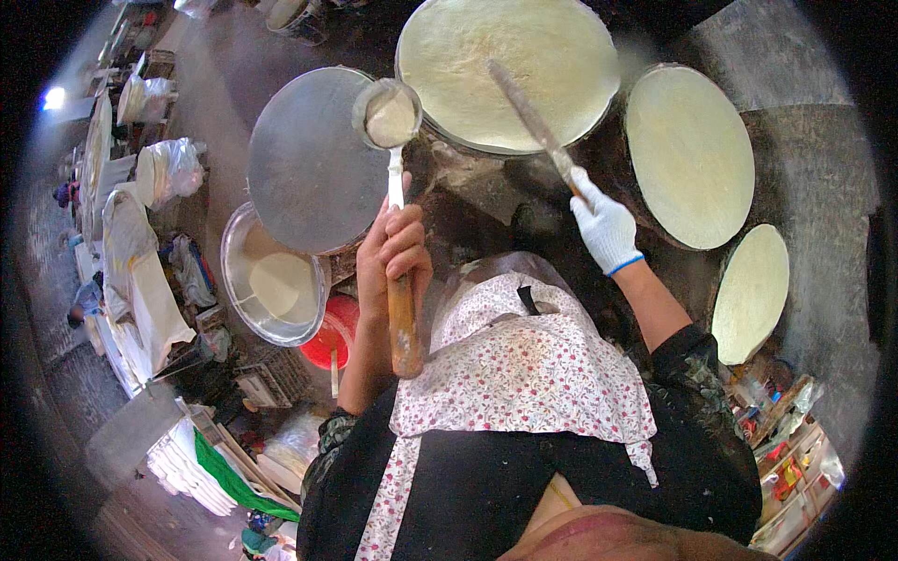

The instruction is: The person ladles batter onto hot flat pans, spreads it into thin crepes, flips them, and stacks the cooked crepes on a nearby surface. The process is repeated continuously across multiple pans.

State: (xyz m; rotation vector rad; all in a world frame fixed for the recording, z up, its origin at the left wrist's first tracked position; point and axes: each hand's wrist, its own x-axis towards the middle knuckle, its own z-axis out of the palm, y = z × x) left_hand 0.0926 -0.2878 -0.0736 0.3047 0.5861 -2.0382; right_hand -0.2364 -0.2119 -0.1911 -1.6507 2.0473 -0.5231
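My bare left hand (402,248) is wrapped round the handle of a ladle (391,114), its bowl holding pale batter. That bowl hangs over the right edge of a bare grey griddle (304,164). In a white glove, my right hand (605,224) grips a long flat spatula (531,117), and the spatula's tip lies over a large pale pancake (552,56) on the round griddle straight ahead. Whether the tip touches the pancake I cannot tell. A metal basin (236,280) with pale batter (283,283) stands left of my left hand.
On the right, two more round griddles carry pale pancakes (690,154) (751,294). A red bucket (339,327) sits beside the basin with a stick in it. Farther left are tables with cloths (154,290) and plastic-wrapped stacks (173,173). A shelf with colourful items (790,477) is at the lower right.
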